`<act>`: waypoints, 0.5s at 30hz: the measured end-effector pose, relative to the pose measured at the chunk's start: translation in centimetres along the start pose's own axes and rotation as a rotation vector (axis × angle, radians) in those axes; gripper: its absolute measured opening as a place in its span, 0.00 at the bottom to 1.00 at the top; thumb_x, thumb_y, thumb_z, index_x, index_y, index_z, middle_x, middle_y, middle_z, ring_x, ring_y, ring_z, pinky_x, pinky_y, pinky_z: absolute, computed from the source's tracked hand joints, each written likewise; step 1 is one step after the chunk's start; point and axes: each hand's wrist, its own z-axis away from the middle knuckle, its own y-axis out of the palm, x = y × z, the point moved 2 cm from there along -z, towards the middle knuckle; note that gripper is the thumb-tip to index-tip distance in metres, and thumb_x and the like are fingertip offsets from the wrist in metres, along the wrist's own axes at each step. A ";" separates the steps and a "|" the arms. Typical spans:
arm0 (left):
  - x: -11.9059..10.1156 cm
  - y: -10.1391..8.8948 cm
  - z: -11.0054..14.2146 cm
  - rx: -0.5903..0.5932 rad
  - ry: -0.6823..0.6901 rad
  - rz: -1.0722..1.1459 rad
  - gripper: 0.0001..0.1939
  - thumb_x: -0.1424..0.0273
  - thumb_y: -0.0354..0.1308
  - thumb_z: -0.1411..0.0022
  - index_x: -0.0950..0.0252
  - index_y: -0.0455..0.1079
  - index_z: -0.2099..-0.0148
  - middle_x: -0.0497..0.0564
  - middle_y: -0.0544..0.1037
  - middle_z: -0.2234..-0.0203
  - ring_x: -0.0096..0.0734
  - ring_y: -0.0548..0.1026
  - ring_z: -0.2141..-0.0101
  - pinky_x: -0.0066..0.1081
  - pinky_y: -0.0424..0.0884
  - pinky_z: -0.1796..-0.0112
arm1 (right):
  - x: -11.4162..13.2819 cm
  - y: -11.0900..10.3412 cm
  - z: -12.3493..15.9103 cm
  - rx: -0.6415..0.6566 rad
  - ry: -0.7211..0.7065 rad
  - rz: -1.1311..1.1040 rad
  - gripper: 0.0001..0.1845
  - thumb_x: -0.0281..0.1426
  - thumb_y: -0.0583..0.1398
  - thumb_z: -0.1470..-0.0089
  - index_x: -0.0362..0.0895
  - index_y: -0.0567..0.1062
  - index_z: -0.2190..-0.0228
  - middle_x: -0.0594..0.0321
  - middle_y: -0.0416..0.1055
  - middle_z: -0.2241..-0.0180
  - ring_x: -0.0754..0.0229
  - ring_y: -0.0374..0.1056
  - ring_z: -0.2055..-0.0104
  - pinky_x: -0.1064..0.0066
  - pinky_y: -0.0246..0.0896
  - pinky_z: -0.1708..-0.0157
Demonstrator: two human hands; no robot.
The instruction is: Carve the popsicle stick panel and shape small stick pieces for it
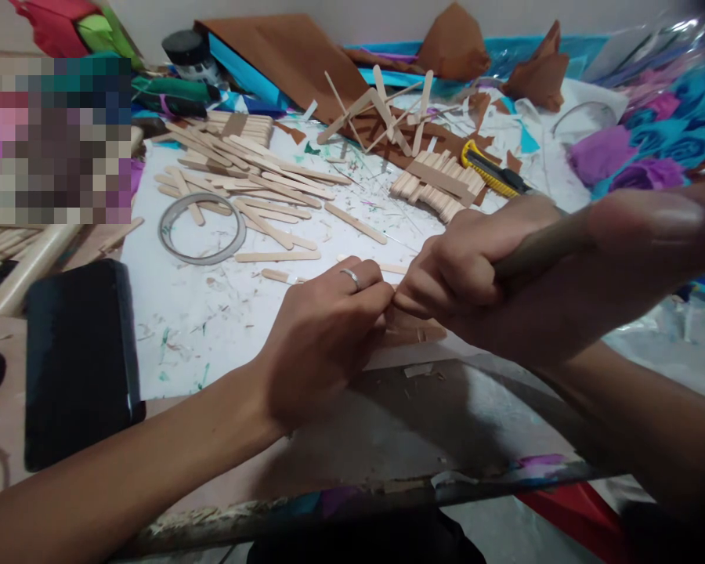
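Left hand point(334, 329), right hand point(470, 270) curl closed, contents unclear; drifting toward one o'clock, I could jostle the yellow-and-black utility knife point(493, 170).

Fingers point(464, 258) together, loose sticks point(356, 223), yellow cutter point(489, 171)

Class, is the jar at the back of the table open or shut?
Shut: a black lid covers the top of the jar.
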 end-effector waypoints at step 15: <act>-0.1 -0.6 -0.6 0.043 0.034 -0.090 0.10 0.76 0.51 0.29 0.66 0.74 0.61 0.51 0.76 0.64 0.32 0.74 0.61 0.32 0.68 0.62 | -0.5 -0.8 0.2 0.035 0.033 -0.064 0.38 0.61 0.50 0.37 0.46 0.55 0.85 0.68 0.49 0.85 0.65 0.55 0.79 0.65 0.61 0.73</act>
